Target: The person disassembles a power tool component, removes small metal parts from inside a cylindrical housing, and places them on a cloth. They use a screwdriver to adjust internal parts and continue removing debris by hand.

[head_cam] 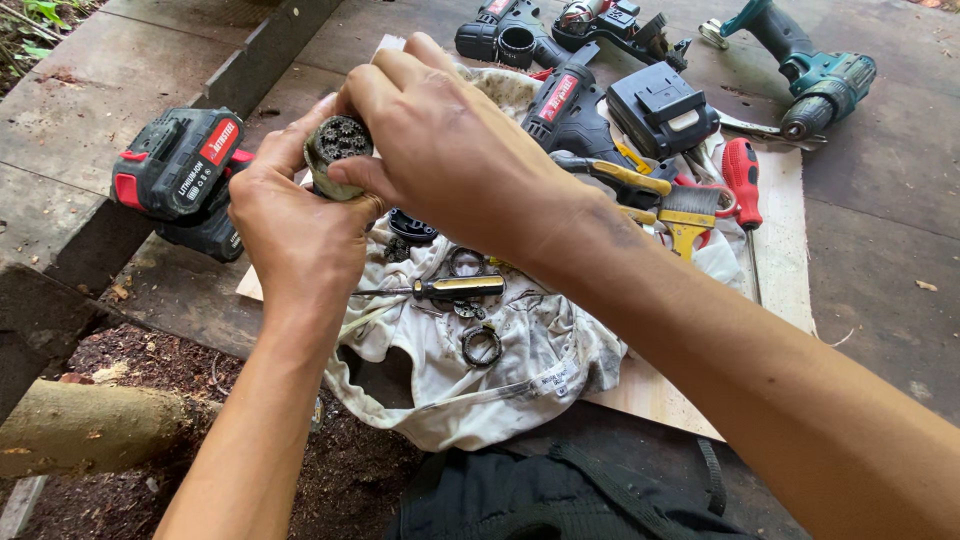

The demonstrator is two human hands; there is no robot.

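Left hand (295, 225): fingers curling around the grey gear housing (335, 155), gripping it.
Right hand (450, 140): fingertips pinching the housing's rim from above.
Below the fingers: screwdriver (455, 288) and ring gear (481, 345) lying on a stained white cloth (530, 350).

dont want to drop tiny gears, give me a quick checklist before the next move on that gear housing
1. Gear housing gripped by both hands: ok, left hand cups it, right hand pinches its rim.
2. Small gears seated in the housing: ok, they show at the open end.
3. White cloth under the work: ok.
4. Loose rings resting on the cloth: ok.
5. Screwdriver close by: ok.
6. Housing's far end: cannot tell, hidden.
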